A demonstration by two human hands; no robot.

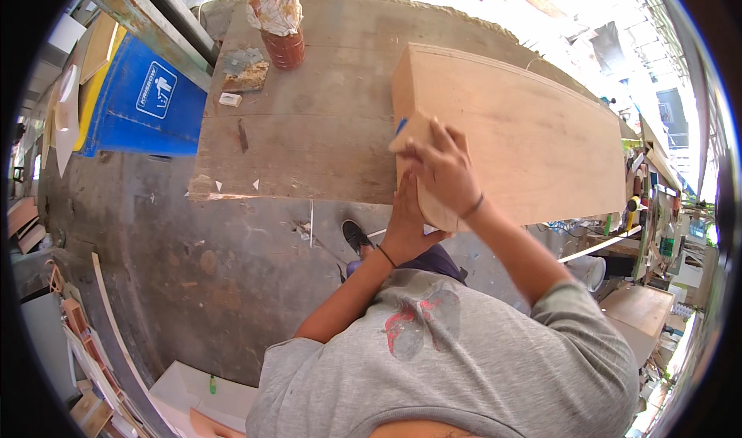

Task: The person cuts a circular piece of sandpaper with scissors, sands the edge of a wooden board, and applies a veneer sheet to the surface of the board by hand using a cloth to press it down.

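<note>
A long plywood box (525,136) with a smooth pale-brown face lies on the worktable, its narrow end toward the left. My right hand (448,167) is at the box's left end, fingers bent over a small tan, flat block (416,132). The block's exact kind is not clear. A bit of blue shows beside the block at the box's edge. Lower down, my left hand (408,225) lies against the near left corner of the box, fingers stretched along the end and thumb apart to the right.
The worn wooden worktable (325,129) carries a reddish-brown jar (284,47) with crumpled wrapping, and small scraps (246,74). A blue bin (147,98) stands left of it. Wood strips (116,330) lean at lower left. A white open box (205,391) is near my left side.
</note>
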